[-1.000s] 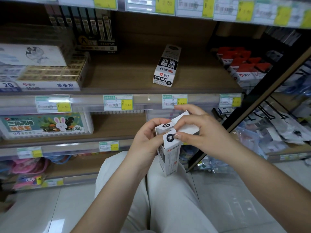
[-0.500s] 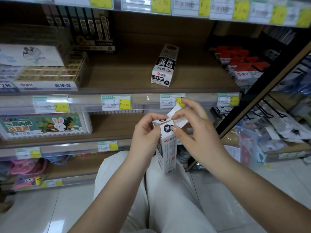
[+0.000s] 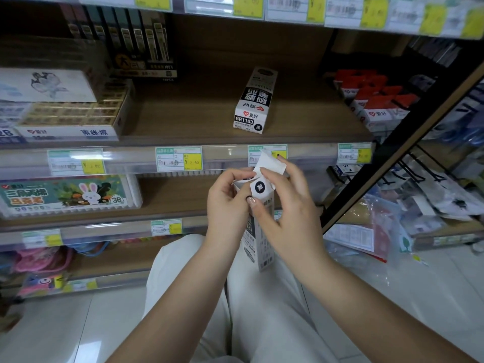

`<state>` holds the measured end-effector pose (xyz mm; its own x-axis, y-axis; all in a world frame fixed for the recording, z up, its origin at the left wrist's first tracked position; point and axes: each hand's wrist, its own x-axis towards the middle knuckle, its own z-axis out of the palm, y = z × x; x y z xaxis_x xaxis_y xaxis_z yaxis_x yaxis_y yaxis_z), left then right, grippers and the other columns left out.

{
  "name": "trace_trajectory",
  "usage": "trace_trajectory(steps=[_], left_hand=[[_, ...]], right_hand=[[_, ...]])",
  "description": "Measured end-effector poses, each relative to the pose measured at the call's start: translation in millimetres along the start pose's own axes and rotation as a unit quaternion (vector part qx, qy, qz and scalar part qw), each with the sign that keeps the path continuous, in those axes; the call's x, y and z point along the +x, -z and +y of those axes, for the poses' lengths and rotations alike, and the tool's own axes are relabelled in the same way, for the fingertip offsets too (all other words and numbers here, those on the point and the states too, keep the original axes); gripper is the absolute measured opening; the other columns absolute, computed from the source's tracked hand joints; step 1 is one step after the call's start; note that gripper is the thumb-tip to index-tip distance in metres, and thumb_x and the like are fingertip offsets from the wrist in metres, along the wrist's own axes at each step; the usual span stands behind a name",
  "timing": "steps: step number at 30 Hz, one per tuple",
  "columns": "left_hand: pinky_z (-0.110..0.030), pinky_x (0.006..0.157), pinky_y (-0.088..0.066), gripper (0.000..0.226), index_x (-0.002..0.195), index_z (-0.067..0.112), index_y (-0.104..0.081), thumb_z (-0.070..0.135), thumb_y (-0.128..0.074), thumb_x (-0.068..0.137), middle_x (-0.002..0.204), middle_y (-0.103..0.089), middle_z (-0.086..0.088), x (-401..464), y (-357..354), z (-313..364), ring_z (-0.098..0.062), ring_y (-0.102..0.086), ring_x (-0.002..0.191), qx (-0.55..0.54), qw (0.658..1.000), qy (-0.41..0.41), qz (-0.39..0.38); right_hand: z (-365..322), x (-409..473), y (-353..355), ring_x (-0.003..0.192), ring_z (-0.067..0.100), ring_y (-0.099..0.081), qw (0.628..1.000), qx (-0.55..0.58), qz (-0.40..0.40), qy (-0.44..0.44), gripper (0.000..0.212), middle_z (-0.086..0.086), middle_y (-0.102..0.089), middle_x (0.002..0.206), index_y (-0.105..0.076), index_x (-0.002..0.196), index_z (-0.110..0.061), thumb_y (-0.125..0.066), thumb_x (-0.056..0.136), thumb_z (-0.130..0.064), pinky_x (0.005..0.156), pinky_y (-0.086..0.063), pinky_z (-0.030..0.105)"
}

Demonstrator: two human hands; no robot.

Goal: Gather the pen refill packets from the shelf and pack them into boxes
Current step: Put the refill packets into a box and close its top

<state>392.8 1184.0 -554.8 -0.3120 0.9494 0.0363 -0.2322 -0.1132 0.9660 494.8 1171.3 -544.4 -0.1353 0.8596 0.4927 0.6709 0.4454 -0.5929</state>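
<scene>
A white and black refill box stands upright above my lap, its top flaps open. My left hand grips the box's upper left side, thumb and fingers at the rim. My right hand pinches the raised white lid flap at the top, its thumb lying against the box front. Whether packets are inside the box is hidden. A second, identical box lies on its side on the wooden shelf above.
Red-topped boxes sit at the shelf's right end, eraser boxes at its left, dark refill packs at the back. A marker set is one shelf lower. Plastic-wrapped goods lie on the floor to the right.
My hands and the box have risen slightly toward the shelf edge. My right hand has lifted the white lid flap higher and moved its thumb down onto the box front.
</scene>
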Motion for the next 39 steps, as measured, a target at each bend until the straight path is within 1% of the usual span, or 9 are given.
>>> trace_trajectory(steps=[2, 5, 10, 12, 20, 28, 32, 35, 39], left_hand=[[-0.041, 0.080, -0.053, 0.010, 0.087, 0.003, -0.063, 0.001, -0.063, 0.077, 0.102, -0.069, -0.014, 2, 1, -2, -0.029, -0.064, 0.092, 0.006, 1.000, -0.005, 0.002], [-0.042, 0.086, -0.052, 0.014, 0.088, 0.005, -0.064, 0.007, -0.062, 0.074, 0.106, -0.069, -0.008, 5, 3, -3, -0.021, -0.064, 0.098, 0.026, 1.000, -0.010, -0.013], [-0.019, 0.079, -0.046, 0.013, 0.086, 0.029, -0.063, 0.028, -0.056, 0.075, 0.100, -0.065, 0.012, 3, 6, -5, -0.002, -0.060, 0.092, 0.133, 0.986, -0.089, -0.053], [-0.011, 0.074, -0.041, 0.021, 0.088, 0.027, -0.064, 0.037, -0.050, 0.075, 0.100, -0.063, 0.014, 3, 6, -5, 0.003, -0.057, 0.091, 0.168, 0.975, -0.131, -0.062], [-0.003, 0.081, -0.035, 0.030, 0.097, 0.012, -0.065, 0.025, -0.042, 0.084, 0.101, -0.056, 0.019, 3, 8, -11, 0.012, -0.050, 0.100, 0.215, 0.951, -0.212, -0.073], [-0.006, 0.077, -0.038, 0.019, 0.100, 0.023, -0.059, 0.026, -0.047, 0.086, 0.102, -0.057, 0.011, -3, 9, -12, 0.005, -0.052, 0.100, 0.198, 0.953, -0.219, -0.069], [-0.004, 0.078, -0.038, 0.014, 0.098, 0.025, -0.060, 0.027, -0.052, 0.087, 0.108, -0.054, 0.011, -5, 12, -14, 0.008, -0.049, 0.104, 0.202, 0.952, -0.222, -0.058], [-0.004, 0.088, -0.034, 0.015, 0.101, 0.030, -0.058, 0.028, -0.051, 0.087, 0.116, -0.051, 0.013, -8, 11, -17, 0.012, -0.043, 0.114, 0.215, 0.949, -0.223, -0.063], [0.002, 0.093, -0.024, 0.019, 0.108, 0.029, -0.059, 0.028, -0.051, 0.090, 0.129, -0.046, 0.003, -10, 11, -23, 0.023, -0.030, 0.121, 0.260, 0.935, -0.231, -0.074]], right_hand=[[0, 1, -3, 0.117, 0.020, -0.051, 1.000, 0.016, -0.001, -0.010, 0.051, 0.005, -0.047, 0.134, -0.057, 0.124, -0.013, -0.049, 0.082, -0.042, 0.089, -0.045, 0.031], [2, 0, -5, 0.114, 0.014, -0.046, 1.000, 0.028, -0.008, -0.006, 0.054, 0.009, -0.048, 0.132, -0.056, 0.127, -0.009, -0.045, 0.084, -0.039, 0.086, -0.039, 0.023], [11, 1, -3, 0.106, 0.023, -0.054, 1.000, 0.019, -0.011, -0.013, 0.055, 0.012, -0.048, 0.130, -0.051, 0.133, -0.006, -0.036, 0.088, -0.035, 0.085, -0.049, 0.040], [13, 2, -3, 0.104, 0.028, -0.057, 1.000, 0.019, -0.012, -0.005, 0.054, 0.013, -0.049, 0.128, -0.051, 0.133, -0.005, -0.035, 0.089, -0.032, 0.082, -0.051, 0.045], [17, 8, 4, 0.097, 0.025, -0.061, 0.998, 0.052, -0.017, 0.019, 0.047, 0.012, -0.056, 0.119, -0.062, 0.122, -0.007, -0.039, 0.087, -0.026, 0.076, -0.053, 0.044], [25, 13, 13, 0.094, 0.021, -0.063, 0.992, 0.105, -0.059, 0.030, 0.034, 0.006, -0.056, 0.118, -0.066, 0.117, -0.007, -0.049, 0.087, -0.013, 0.081, -0.053, 0.037], [30, 16, 17, 0.112, 0.013, -0.058, 0.982, 0.144, -0.115, 0.047, 0.031, 0.000, -0.055, 0.124, -0.065, 0.118, -0.006, -0.051, 0.090, -0.007, 0.097, -0.045, 0.023], [34, 16, 20, 0.114, 0.011, -0.057, 0.981, 0.158, -0.110, 0.035, 0.029, 0.003, -0.059, 0.122, -0.067, 0.114, -0.005, -0.052, 0.090, -0.007, 0.097, -0.046, 0.024], [39, 16, 22, 0.119, 0.012, -0.057, 0.981, 0.169, -0.093, 0.001, 0.027, 0.009, -0.061, 0.127, -0.069, 0.110, -0.008, -0.054, 0.088, -0.011, 0.100, -0.046, 0.028]])
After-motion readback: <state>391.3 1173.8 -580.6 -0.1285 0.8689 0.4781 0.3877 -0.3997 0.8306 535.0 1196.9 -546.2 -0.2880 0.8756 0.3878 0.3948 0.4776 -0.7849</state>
